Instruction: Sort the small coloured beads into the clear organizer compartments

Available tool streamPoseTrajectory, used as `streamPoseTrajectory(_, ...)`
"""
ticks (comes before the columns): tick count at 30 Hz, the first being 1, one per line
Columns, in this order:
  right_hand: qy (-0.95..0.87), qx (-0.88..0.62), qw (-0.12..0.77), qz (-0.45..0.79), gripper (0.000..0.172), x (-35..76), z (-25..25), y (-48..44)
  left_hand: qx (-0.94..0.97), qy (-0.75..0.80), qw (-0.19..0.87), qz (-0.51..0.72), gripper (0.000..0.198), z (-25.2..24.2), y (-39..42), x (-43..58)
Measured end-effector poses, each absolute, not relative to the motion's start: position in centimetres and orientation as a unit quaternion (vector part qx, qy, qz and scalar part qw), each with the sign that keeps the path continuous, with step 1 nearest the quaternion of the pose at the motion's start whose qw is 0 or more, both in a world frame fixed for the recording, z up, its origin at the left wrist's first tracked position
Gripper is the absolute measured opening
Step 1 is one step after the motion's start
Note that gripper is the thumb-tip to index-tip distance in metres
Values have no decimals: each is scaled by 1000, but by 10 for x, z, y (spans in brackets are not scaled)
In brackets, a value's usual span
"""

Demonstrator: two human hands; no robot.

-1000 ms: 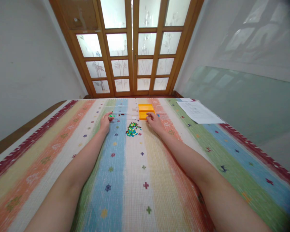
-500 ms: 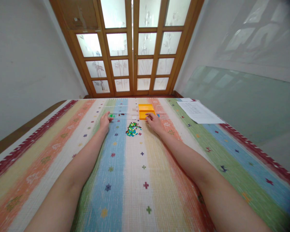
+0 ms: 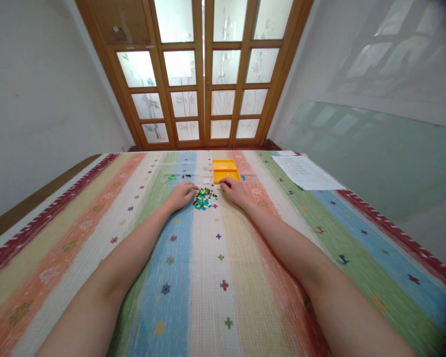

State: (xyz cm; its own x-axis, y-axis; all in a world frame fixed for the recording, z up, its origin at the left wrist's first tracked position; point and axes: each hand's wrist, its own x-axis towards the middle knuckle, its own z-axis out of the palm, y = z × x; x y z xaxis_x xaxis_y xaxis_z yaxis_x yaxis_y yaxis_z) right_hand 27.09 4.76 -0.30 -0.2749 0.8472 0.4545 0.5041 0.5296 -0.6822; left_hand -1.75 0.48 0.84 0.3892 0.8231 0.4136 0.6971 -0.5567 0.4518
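Observation:
A small pile of tiny mixed pieces (image 3: 203, 199), in green, blue, yellow and dark brown, lies on the striped cloth. My left hand (image 3: 182, 195) is at the pile's left edge, its fingers stretched toward the pieces and nothing visible in them. To the right of the pile, my right hand (image 3: 235, 191) hovers by the near edge of a yellow open box (image 3: 225, 165). Its fingers are bent but look apart, with no piece showing. A few pale pieces sit in the box's near half. Green pieces (image 3: 171, 178) lie in a clear tray (image 3: 200, 181) left of the box.
Dark brown pieces (image 3: 187, 176) and a blue piece (image 3: 243, 177) lie in clear compartments on either side of the yellow box. White printed sheets (image 3: 306, 172) rest at the table's far right. Beyond the striped tablecloth (image 3: 204, 277) stands a wooden glass-paned door (image 3: 205, 94).
My left hand has moved right and nearer, from the green pieces to the pile. My right hand has drawn slightly back from over the yellow box.

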Motion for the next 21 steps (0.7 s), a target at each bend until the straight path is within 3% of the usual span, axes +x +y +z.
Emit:
streamPoseTrajectory(5, -774, -440, 405, 209, 21, 271, -3, 47, 859, 441, 85, 247, 32, 9, 0, -12)
streamPoseTrajectory(13, -776, -440, 403, 205, 21, 271, -3, 48, 867, 421, 101, 248, 36, 10, -1, -8)
streamPoseTrajectory(21, -778, -440, 399, 205, 21, 271, -4, 48, 790, 473, 161, 355, 36, 1, 10, -14)
